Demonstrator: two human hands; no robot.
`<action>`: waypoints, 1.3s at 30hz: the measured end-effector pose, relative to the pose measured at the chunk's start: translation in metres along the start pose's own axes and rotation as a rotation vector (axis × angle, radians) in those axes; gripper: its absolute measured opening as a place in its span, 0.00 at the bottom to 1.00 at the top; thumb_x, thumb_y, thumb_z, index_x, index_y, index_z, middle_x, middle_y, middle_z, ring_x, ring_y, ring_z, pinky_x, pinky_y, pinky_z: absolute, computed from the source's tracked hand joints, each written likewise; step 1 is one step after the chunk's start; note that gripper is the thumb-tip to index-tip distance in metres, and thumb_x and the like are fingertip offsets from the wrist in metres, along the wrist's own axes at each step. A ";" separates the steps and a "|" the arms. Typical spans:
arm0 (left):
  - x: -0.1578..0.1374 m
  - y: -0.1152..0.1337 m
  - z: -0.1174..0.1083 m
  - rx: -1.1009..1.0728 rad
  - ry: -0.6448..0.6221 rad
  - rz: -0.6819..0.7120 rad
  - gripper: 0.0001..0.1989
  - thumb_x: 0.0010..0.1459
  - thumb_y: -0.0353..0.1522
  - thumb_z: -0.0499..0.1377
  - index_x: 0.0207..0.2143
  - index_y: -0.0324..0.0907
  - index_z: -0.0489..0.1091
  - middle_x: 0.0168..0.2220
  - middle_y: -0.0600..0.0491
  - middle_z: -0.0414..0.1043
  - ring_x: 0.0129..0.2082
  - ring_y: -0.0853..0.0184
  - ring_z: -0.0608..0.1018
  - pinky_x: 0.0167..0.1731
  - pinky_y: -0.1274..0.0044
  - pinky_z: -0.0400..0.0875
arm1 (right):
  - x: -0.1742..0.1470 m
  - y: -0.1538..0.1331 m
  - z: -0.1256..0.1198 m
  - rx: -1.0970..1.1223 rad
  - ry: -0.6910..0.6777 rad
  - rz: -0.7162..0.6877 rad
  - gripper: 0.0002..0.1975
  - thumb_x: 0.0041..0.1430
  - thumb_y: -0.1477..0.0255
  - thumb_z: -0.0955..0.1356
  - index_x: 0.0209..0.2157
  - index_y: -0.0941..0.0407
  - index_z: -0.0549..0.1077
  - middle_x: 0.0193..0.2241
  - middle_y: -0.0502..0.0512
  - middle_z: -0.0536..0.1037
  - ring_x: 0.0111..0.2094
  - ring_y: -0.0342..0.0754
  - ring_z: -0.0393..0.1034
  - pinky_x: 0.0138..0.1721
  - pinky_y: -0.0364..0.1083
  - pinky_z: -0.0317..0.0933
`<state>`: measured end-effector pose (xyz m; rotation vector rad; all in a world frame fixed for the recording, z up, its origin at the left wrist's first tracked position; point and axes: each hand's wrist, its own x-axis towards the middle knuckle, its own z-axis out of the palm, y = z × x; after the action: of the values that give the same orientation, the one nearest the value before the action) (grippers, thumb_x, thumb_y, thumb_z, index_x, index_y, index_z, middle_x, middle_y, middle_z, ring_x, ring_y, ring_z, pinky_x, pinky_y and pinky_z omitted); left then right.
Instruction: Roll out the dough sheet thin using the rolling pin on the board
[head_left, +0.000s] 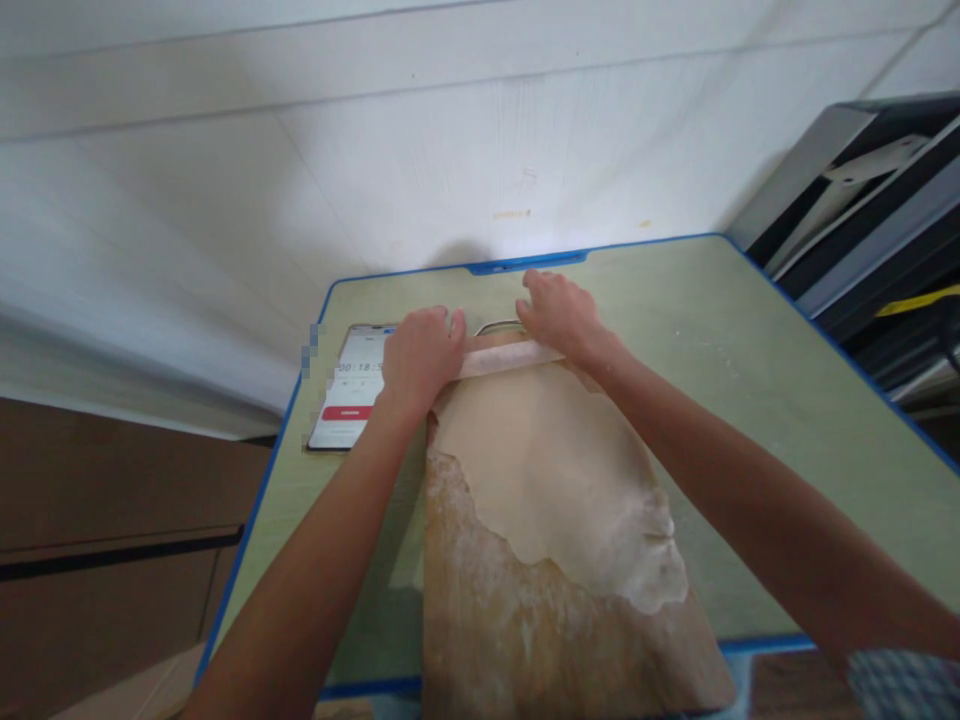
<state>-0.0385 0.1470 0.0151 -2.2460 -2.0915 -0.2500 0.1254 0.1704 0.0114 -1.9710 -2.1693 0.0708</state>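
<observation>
Green table (690, 300), phone (346, 395) reading "00:18…", left hand (425, 352) on rolling pin (501, 359)

Room to pass spreads across the surface (720, 330) right of the dough (555, 460); a phone (346, 412) crowds the left hand (424, 352); a white wall (450, 160) bars the far side.

One readable text recorded: the screen of the smartphone (341, 392) shows the dark figures "00:18:", followed by what appears to be a 5, the remainder of the line being covered by the left hand (424, 352). The lettering on the red button (346, 413), and the smaller print above and below it, is too small and blurred to read. Faint marks on the white wall (420, 150) yield no legible characters.
</observation>
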 end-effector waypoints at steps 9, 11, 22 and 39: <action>0.010 -0.003 0.001 -0.027 -0.135 0.003 0.24 0.61 0.39 0.41 0.41 0.39 0.73 0.43 0.40 0.76 0.42 0.55 0.77 0.39 0.68 0.69 | 0.000 0.003 0.004 0.019 -0.089 0.026 0.17 0.59 0.72 0.58 0.47 0.62 0.68 0.49 0.67 0.73 0.50 0.59 0.66 0.54 0.64 0.52; 0.006 -0.003 0.000 -0.005 -0.130 0.034 0.24 0.62 0.39 0.40 0.42 0.39 0.73 0.45 0.41 0.75 0.45 0.56 0.76 0.41 0.68 0.69 | -0.004 0.005 0.006 0.039 -0.098 0.028 0.18 0.59 0.70 0.59 0.48 0.62 0.68 0.52 0.68 0.71 0.54 0.60 0.62 0.57 0.69 0.43; -0.062 0.006 -0.016 0.077 -0.019 0.174 0.23 0.65 0.38 0.38 0.48 0.40 0.69 0.51 0.43 0.71 0.52 0.55 0.71 0.47 0.65 0.66 | -0.073 -0.004 -0.006 -0.042 0.004 -0.126 0.22 0.66 0.66 0.53 0.51 0.61 0.69 0.56 0.67 0.67 0.57 0.57 0.60 0.55 0.57 0.53; -0.141 -0.011 -0.019 -0.029 0.008 0.346 0.26 0.65 0.40 0.43 0.59 0.34 0.58 0.62 0.40 0.58 0.62 0.57 0.59 0.59 0.64 0.55 | -0.178 0.006 -0.014 -0.148 0.212 -0.348 0.12 0.61 0.69 0.64 0.43 0.60 0.71 0.50 0.64 0.73 0.53 0.54 0.65 0.57 0.53 0.55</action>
<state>-0.0598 0.0058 0.0104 -2.5633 -1.6642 -0.2676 0.1486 -0.0060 0.0021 -1.5534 -2.3903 -0.3456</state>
